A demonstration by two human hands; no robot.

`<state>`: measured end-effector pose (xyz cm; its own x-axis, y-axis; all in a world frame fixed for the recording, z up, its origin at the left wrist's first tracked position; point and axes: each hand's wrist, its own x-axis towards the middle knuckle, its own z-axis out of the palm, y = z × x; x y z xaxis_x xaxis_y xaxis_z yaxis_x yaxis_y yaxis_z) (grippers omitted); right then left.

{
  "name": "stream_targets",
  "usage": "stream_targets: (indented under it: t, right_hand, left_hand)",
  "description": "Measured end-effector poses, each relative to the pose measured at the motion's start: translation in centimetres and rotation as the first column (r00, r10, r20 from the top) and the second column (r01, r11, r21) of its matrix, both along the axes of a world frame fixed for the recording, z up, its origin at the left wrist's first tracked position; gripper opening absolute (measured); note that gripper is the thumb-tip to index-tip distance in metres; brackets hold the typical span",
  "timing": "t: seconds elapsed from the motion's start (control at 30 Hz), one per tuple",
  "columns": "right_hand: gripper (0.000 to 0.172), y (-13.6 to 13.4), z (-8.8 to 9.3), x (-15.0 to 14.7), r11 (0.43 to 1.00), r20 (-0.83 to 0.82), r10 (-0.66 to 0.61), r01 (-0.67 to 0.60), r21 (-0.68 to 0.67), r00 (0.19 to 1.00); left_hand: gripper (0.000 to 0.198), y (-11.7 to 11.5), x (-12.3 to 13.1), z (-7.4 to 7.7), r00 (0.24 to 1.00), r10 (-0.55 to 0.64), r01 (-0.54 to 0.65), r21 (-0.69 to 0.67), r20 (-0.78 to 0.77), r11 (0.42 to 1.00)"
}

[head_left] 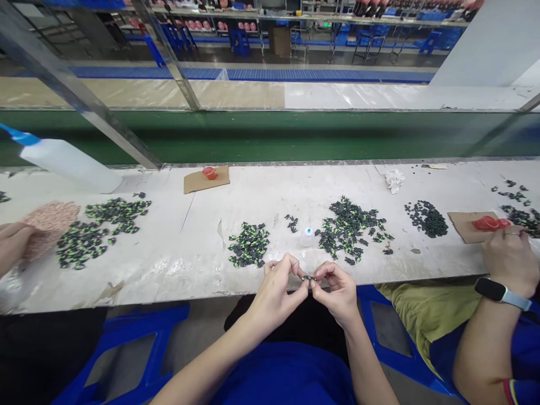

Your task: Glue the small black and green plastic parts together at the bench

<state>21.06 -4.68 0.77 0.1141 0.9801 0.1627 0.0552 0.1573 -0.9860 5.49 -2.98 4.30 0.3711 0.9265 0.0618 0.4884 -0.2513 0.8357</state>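
My left hand [280, 287] and my right hand [336, 289] meet just over the table's front edge. Between their fingertips they pinch one small black-and-green piece [310, 278] from both sides; its exact kind is too small to make out. A pile of similar black-and-green pieces [250, 245] lies beyond my left hand. A larger pile [348, 228] spreads beyond my right hand. Straight ahead of my fingers stands a small white bottle [307, 237] with a blue tip, and a few loose dark pieces [291, 223] lie beside it.
A co-worker's hand [510, 259] is at the right by a red dish [486, 223] on cardboard. Another person's hand [16, 242] touches pinkish pieces [50, 222] at the left. A large white bottle [71, 164], a metal post [97, 107] and a green conveyor belt [270, 135] are farther off.
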Motion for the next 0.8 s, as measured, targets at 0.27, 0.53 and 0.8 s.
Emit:
stream_targets:
  t: [0.27,0.53,0.8]
  right_hand:
    - [0.008,-0.4,-0.8,3.8,0.996,0.251,-0.088,0.085,0.024,0.964]
    - [0.03,2.1,0.2,6.8,0.795,0.57,-0.607,0.438,0.42,0.554]
    - [0.036,4.8,-1.8,1.3,0.942,0.745,-0.33,0.152,0.299,0.58]
  left_hand:
    - [0.028,0.1,0.4,-1.9,0.984,-0.174,0.172,0.042,0.042,0.984]
    - [0.015,2.6,-5.2,-2.0,0.925,0.244,-0.127,0.368,-0.292,0.921]
    - [0.018,1.6,-6.7,-3.9,0.872,0.298,-0.131,0.401,-0.387,0.906]
